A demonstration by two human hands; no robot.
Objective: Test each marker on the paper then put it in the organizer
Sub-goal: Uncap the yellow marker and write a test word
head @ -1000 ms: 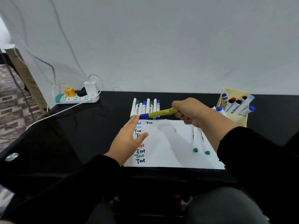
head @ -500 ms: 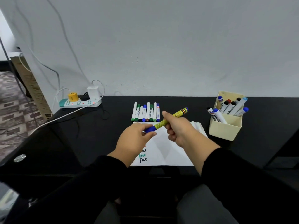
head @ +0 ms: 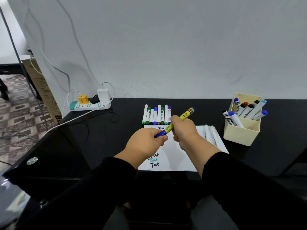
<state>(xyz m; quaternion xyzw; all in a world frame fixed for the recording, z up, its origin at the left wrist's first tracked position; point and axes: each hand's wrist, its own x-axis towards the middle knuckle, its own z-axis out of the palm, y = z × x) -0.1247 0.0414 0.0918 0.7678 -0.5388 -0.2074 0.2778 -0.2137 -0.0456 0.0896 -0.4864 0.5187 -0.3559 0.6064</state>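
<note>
1. A glossy black worktop (head: 191, 105) stands against a plain, matte white wall (head: 166, 47); patterned floor tiles (head: 16, 113) show off to the left.
2. The right hand (head: 183, 130) is curled round the yellow barrel of a slim, cylindrical marker (head: 184, 115), which slants up and away from it to a striped, blue-tipped far end.
3. The left hand (head: 146, 141) pinches the marker's smooth blue cap (head: 160, 133) between thumb and fingers, just beside the right hand; both hands hover above the paper.
4. Under the hands lies a flat white paper (head: 182, 156), with "Test" handwritten in dark and green ink in a column below the left hand.
5. Beyond the hands, a tidy row of markers (head: 157, 115) lies side by side, white barrels with green and blue caps.
6. Right of the right hand, two white pens (head: 211, 135) rest on the paper's edge.
7. Farther right stands the organizer (head: 240, 135), a cream, boxy plastic bin holding tilted markers with blue, red and black caps.
8. Far left of the left hand sits a white power strip (head: 90, 105) with a charger and cables.
9. Against half a second ago, the hands and marker sit much the same, with the left hand's grip already on the cap; a second ago the left hand lay flat on the paper.
</note>
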